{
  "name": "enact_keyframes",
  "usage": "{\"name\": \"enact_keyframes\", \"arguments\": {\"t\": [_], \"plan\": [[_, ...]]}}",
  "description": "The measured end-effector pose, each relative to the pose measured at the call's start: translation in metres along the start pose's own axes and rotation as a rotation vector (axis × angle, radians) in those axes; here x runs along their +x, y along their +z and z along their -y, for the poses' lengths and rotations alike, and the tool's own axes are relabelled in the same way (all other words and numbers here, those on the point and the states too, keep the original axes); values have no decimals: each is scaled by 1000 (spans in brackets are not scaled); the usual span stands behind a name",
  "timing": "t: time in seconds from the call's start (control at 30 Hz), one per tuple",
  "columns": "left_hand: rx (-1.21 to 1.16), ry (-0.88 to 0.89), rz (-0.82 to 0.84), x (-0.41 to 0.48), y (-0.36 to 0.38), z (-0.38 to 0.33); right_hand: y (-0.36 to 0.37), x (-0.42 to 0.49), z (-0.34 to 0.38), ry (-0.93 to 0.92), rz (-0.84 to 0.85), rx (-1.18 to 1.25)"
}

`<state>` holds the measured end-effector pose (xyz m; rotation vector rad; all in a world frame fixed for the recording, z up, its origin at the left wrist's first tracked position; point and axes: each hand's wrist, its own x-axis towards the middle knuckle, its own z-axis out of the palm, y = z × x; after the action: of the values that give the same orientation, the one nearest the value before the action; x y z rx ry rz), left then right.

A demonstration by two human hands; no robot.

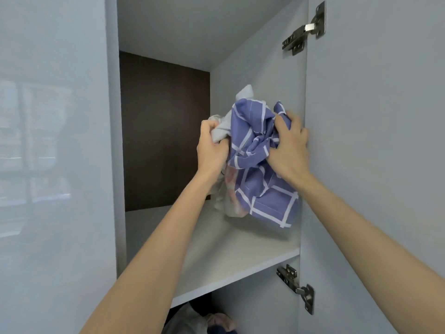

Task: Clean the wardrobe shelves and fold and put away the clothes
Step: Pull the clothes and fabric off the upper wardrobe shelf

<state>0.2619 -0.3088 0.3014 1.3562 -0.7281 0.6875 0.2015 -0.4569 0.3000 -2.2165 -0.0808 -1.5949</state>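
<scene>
A crumpled bundle of clothes hangs just above the white wardrobe shelf (216, 256), at its right side. On the outside is a purple cloth with white checks (255, 160); a pale grey garment (225, 131) and a pinkish-white piece (231, 189) are bunched behind it. My left hand (212, 145) is shut on the grey garment at the bundle's left. My right hand (287, 145) grips the purple checked cloth from the right, close to the wardrobe's side wall. The lower corner of the purple cloth dangles over the shelf.
The compartment has a dark brown back panel (163, 131) and white side walls. The open door (375, 165) stands at the right with two metal hinges (303, 32). More clothes (207, 321) lie in the compartment below the shelf. A glossy closed door (48, 165) is at left.
</scene>
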Motion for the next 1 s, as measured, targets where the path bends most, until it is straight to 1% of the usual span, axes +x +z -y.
{"name": "enact_keyframes", "arguments": {"t": [0.07, 0.1, 0.23, 0.37, 0.43, 0.57, 0.77, 0.87, 1.0], "plan": [[-118, -11, 59, -14, 0, -27, -21, 2, 13, -18, 11, 94], [-171, -22, 95, -22, -1, -37, -32, 1, 20, -38, 26, 100], [-315, -54, 189, -55, -10, -66, -78, -15, 42, -86, 77, 24], [-345, -86, 267, -90, -16, -87, -116, -55, 55, -62, 100, -59], [-373, -85, 328, -112, -16, -96, -140, -83, 61, -27, 81, -74], [-452, -118, 452, -159, -6, -114, -187, -139, 69, 65, -14, -156], [-611, -210, 688, -255, 25, -156, -281, -235, 86, 259, -63, -367], [-662, -245, 794, -304, 39, -167, -319, -285, 96, 357, -56, -436], [-640, -298, 974, -386, 62, -175, -377, -364, 105, 495, -14, -507]]}}
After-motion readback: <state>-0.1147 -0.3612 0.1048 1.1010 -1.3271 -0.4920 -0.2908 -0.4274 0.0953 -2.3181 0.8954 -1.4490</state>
